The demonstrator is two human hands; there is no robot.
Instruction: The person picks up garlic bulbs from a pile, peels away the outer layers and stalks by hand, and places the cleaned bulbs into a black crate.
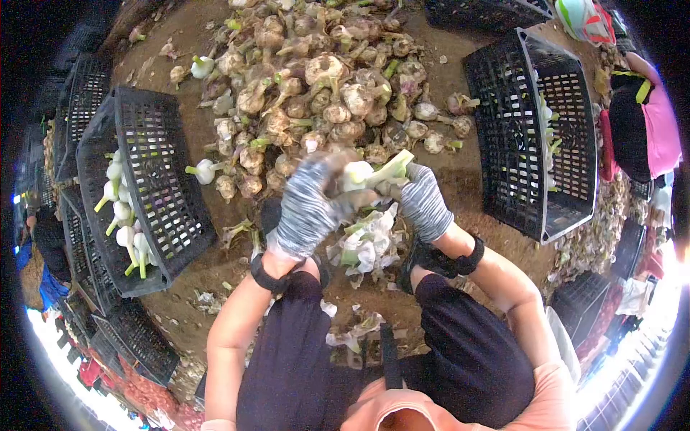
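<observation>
A peeled white garlic bulb [359, 172] with a pale green stem is held between my gloved hands, just in front of a heap of unpeeled garlic [327, 108]. My left hand [309, 205] is at the bulb end, its fingers curled and blurred by motion, so its exact grip is hidden. My right hand [424, 201] is closed on the stem, which points up and to the right. Below the hands, white and green peelings [368, 241] lie on the ground between my feet.
A black crate [169, 194] at the left holds clean garlic. Another black crate [503, 133] stands at the right with some stems inside. A person in pink [660, 133] is at the far right. More crates [136, 337] stand at the lower left.
</observation>
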